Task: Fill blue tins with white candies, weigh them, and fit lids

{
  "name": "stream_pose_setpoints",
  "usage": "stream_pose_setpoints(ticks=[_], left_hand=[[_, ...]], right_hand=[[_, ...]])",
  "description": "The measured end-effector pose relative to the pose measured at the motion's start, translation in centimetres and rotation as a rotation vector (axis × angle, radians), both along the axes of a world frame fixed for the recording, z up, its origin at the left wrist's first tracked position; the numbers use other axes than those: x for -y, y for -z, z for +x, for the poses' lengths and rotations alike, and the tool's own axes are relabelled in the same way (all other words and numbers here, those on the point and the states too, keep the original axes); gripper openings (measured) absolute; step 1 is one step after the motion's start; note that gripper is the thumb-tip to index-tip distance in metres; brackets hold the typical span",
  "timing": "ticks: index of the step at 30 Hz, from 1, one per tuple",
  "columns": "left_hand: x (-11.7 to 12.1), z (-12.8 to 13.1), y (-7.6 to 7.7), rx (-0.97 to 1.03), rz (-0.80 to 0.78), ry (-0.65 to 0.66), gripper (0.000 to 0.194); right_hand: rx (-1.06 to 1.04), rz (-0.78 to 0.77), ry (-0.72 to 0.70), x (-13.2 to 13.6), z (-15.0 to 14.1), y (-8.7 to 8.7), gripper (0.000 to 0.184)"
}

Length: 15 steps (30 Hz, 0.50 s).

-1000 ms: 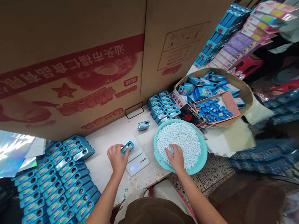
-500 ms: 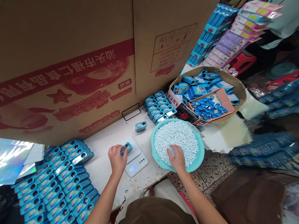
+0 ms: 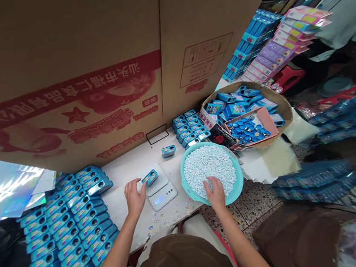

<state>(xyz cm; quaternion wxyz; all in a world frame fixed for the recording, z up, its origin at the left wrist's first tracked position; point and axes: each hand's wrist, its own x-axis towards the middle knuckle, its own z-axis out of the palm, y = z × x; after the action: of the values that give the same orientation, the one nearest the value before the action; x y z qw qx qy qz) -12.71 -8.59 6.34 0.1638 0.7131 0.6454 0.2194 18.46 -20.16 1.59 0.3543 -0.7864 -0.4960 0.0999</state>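
Observation:
A small blue box [image 3: 150, 178] with a round dark hole in its top sits on the white digital scale [image 3: 162, 197], whose display is lit. My left hand [image 3: 135, 195] is just left of that box, thumb and fingers apart, the fingertips close to its edge. Whether they still touch it I cannot tell. In the turquoise bowl [image 3: 183, 180], my right hand [image 3: 216, 192] reaches into the small white candies [image 3: 207, 162] with its thumb and fingers apart and the fingertips among them.
Rows of blue boxes [image 3: 67, 232] stand at the left. One blue box [image 3: 168, 151] and a small group [image 3: 190, 128] are behind the scale. An open carton [image 3: 286, 108] holds more boxes and a tray of blue caps [image 3: 248, 129]. A large cardboard carton [image 3: 96, 40] walls the back.
My left hand has loosened its grip on the blue box and drawn back slightly left, leaving the box on the scale. My right hand has shifted slightly right within the candies.

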Motion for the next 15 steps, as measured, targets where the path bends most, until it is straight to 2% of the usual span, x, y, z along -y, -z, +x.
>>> stream_pose_setpoints(ticks=[10,15], left_hand=[[-0.9,1.5,-0.1,0.024,-0.019,0.046,0.030],[-1.3,2.0,0.0,0.029,-0.023,0.061,0.031]], right_hand=[[0.013,-0.008,0.016,1.2,0.2,-0.2,0.032],[0.030,-0.028,0.018,1.9,0.2,0.3,0.032]])
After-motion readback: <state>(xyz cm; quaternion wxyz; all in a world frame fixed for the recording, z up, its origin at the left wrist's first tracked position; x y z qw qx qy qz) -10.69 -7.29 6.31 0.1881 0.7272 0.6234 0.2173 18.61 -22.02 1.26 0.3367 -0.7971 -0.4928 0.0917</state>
